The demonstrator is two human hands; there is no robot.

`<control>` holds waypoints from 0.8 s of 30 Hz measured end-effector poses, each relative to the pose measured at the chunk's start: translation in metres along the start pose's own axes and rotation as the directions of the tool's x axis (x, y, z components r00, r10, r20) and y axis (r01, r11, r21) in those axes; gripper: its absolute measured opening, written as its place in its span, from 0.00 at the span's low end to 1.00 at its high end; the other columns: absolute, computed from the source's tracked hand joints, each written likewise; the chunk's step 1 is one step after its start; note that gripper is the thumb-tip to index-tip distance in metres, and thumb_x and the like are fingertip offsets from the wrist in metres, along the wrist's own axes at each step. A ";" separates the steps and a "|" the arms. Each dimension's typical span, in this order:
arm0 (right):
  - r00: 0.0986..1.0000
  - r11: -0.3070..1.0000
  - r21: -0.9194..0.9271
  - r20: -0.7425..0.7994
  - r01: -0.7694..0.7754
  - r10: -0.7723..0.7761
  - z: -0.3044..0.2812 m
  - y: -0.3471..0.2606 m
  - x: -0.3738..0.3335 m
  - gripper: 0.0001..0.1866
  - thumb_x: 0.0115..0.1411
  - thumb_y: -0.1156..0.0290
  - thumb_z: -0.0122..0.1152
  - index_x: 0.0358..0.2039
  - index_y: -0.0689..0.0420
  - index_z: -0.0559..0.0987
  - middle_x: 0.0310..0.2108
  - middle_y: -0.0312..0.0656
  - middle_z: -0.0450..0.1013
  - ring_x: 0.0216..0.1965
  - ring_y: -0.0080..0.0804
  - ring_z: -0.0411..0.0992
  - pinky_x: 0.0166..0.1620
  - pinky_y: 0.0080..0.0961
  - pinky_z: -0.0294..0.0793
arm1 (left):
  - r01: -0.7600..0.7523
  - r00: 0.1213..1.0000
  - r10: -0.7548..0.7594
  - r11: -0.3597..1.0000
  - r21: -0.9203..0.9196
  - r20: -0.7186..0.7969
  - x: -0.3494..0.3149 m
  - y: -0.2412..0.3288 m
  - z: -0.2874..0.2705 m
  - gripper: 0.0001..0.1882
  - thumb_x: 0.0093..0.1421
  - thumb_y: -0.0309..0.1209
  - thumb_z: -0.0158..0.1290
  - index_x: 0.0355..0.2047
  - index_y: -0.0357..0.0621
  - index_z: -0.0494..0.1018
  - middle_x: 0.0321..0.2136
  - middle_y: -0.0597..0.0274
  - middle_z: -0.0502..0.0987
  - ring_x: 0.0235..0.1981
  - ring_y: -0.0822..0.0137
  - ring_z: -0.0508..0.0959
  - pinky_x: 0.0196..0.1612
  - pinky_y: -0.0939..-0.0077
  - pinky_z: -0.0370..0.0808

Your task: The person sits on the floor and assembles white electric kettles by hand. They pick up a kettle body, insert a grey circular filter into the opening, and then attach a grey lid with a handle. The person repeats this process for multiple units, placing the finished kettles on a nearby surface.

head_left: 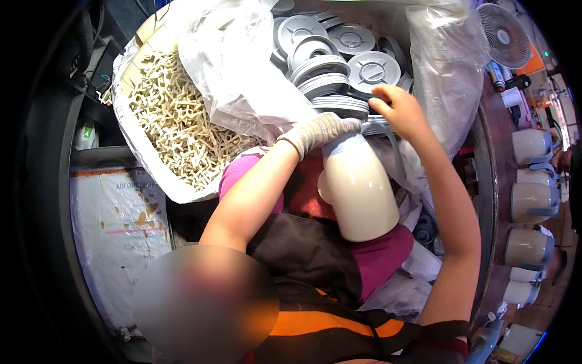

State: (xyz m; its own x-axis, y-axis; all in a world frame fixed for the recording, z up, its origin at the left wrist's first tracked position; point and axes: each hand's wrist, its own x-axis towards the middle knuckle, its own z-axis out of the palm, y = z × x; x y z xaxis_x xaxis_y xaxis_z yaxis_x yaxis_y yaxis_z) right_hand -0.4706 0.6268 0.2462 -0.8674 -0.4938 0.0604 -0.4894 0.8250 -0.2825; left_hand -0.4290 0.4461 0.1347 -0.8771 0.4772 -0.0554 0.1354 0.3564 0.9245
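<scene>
A cream insulated jug (367, 197) is held at a slant over the person's lap, its wide base pointed down toward the lower right and its pale blue collar raised toward the upper left. The jug is clamped near that collar by the left hand (321, 131), which is covered by a light knitted glove. The right hand (405, 112) is bare and is raised just beside the top of the jug. Its fingers are bent and brought close to the edge of a pile of round grey lids (374, 71); whether anything is gripped by them cannot be told.

The lids are heaped and partly stacked beyond the jug, and are surrounded by a clear plastic bag (447, 79). To their left, small beige sticklike pieces (173, 112) are gathered in a white-rimmed container, overlapped on one side by a fold of translucent plastic sheet (227, 60). At the lower left, a flat white package (124, 224) is seen, marked by brown stains.

Along the right, more cream jugs with grey-blue handles (533, 202) are lined up on a brown worktop (499, 182). A round grey fan (503, 36) is placed at the upper right.
</scene>
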 end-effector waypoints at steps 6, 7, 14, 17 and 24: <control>0.900 0.802 -0.541 -0.171 0.253 -0.400 0.048 0.046 0.051 0.24 0.49 0.63 0.63 0.48 0.52 0.73 0.50 0.41 0.69 0.54 0.38 0.66 0.53 0.34 0.64 | 0.049 0.989 -0.027 0.988 -0.149 0.148 -0.020 0.006 -0.008 0.27 0.54 0.53 0.53 0.35 0.37 0.78 0.25 0.58 0.76 0.27 0.68 0.74 0.33 0.71 0.71; 0.903 0.760 -0.589 -0.116 0.273 -0.414 0.051 0.055 0.058 0.24 0.49 0.63 0.63 0.48 0.52 0.72 0.50 0.40 0.69 0.54 0.38 0.65 0.53 0.34 0.64 | 0.140 0.980 -0.113 0.976 -0.168 0.162 -0.020 0.018 -0.013 0.26 0.54 0.52 0.53 0.33 0.37 0.78 0.24 0.60 0.76 0.24 0.71 0.73 0.29 0.73 0.70; 0.926 0.997 -0.060 -0.369 0.055 -0.073 0.028 0.048 0.039 0.11 0.55 0.62 0.59 0.37 0.52 0.79 0.36 0.38 0.76 0.39 0.33 0.73 0.42 0.28 0.69 | 0.224 0.965 -0.196 0.282 -0.933 0.173 -0.035 0.023 -0.025 0.19 0.56 0.43 0.55 0.37 0.39 0.73 0.26 0.58 0.77 0.24 0.67 0.78 0.29 0.70 0.77; 0.812 0.586 0.810 -0.323 -0.028 0.485 -0.015 0.050 -0.022 0.16 0.60 0.65 0.56 0.44 0.61 0.76 0.38 0.41 0.75 0.40 0.27 0.72 0.43 0.22 0.69 | 0.112 0.954 -0.298 0.226 -0.968 0.041 -0.039 0.017 -0.029 0.21 0.55 0.44 0.55 0.40 0.38 0.71 0.29 0.54 0.77 0.26 0.64 0.78 0.32 0.66 0.78; 0.492 0.740 0.660 -0.690 0.128 0.530 -0.007 -0.026 -0.211 0.18 0.56 0.76 0.57 0.48 0.64 0.72 0.45 0.44 0.71 0.46 0.31 0.69 0.50 0.25 0.66 | -0.035 0.949 -0.314 -0.017 -0.999 -0.028 -0.034 0.011 0.013 0.21 0.56 0.42 0.54 0.43 0.39 0.70 0.35 0.53 0.77 0.33 0.59 0.78 0.40 0.61 0.77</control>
State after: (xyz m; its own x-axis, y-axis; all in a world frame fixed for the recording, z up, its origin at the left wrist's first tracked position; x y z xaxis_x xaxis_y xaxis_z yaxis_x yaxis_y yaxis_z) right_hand -0.2755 0.7117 0.2477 -0.7483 0.3840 0.5409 -0.4144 0.3660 -0.8332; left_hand -0.3914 0.4444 0.1420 -0.8879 0.3183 -0.3322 -0.4318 -0.8256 0.3633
